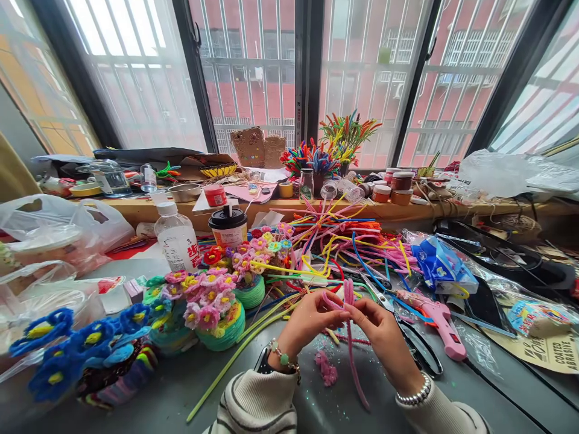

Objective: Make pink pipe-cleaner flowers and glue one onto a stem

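Left hand point(310, 318) and right hand point(377, 328) both pinch closed on the pink pipe cleaner point(350, 337), desk centre. Risk: scissors point(414, 337) at 3 o'clock could snag its trailing end.

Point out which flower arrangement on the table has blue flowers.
The blue flower arrangement at the far left edge, nearest the camera. The other arrangements, beside the left hand, carry pink blooms.

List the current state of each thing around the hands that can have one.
left hand: pinching the pink pipe cleaner
right hand: pinching the pink pipe cleaner
pink pipe cleaner: bent, tail hanging down
scissors: lying flat
pink glue gun: lying on its side
plastic bottle: upright, capped
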`<state>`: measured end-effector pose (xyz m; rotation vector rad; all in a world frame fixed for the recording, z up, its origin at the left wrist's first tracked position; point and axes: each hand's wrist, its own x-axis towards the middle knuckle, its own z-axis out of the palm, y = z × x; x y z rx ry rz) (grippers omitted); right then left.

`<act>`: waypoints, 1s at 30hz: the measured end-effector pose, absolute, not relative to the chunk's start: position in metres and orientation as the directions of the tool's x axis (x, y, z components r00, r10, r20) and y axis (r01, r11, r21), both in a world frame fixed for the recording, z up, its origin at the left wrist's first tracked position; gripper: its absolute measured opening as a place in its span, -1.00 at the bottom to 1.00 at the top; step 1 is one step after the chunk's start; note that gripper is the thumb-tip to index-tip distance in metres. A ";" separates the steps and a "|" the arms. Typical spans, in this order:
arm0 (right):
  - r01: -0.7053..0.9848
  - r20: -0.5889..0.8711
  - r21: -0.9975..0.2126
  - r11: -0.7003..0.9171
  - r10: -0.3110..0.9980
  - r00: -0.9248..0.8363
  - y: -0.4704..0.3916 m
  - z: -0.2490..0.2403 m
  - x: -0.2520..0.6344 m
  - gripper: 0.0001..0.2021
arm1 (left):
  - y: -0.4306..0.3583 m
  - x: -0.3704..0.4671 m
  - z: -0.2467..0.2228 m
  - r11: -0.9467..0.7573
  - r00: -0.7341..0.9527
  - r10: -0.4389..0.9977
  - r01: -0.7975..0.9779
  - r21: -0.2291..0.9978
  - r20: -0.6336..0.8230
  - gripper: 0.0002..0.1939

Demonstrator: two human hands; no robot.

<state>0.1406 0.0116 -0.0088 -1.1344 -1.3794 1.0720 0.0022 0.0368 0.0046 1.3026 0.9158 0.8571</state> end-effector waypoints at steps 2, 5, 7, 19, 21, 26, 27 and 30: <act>0.107 0.149 -0.982 0.156 0.986 -0.077 0.012 -0.009 0.142 -0.76 | 0.037 0.003 0.005 0.069 0.366 0.929 -0.020 0.997 -0.057 -0.70; 0.116 0.123 -0.984 0.135 0.987 -0.105 0.013 -0.010 0.144 -0.72 | 0.038 0.003 0.005 0.096 0.333 0.940 -0.066 0.993 -0.069 -0.69; 0.103 0.109 -0.987 0.120 0.988 -0.107 0.014 -0.010 0.146 -0.70 | 0.038 0.003 0.004 0.112 0.332 0.940 -0.071 0.991 -0.083 -0.69; -0.030 0.057 -0.998 0.055 0.996 -0.072 0.012 0.000 0.147 -0.71 | 0.033 0.005 0.008 0.088 0.496 0.865 -0.007 0.996 -0.073 -0.69; -0.044 0.040 -0.998 0.038 0.997 -0.069 0.012 -0.002 0.145 -0.70 | 0.033 0.006 0.008 0.090 0.510 0.858 -0.030 0.995 -0.063 -0.71; -0.109 0.044 -0.993 0.039 0.998 -0.040 0.014 -0.007 0.142 -0.72 | 0.033 0.007 0.007 0.102 0.489 0.869 -0.027 0.994 -0.076 -0.73; -0.103 0.047 -0.994 0.042 0.998 -0.050 0.014 -0.008 0.143 -0.73 | 0.033 0.007 0.007 0.101 0.487 0.870 -0.025 0.995 -0.076 -0.73; -0.070 0.042 -0.997 0.036 0.995 -0.090 0.015 -0.009 0.144 -0.77 | 0.034 0.006 0.004 0.098 0.484 0.872 -0.012 0.995 -0.081 -0.74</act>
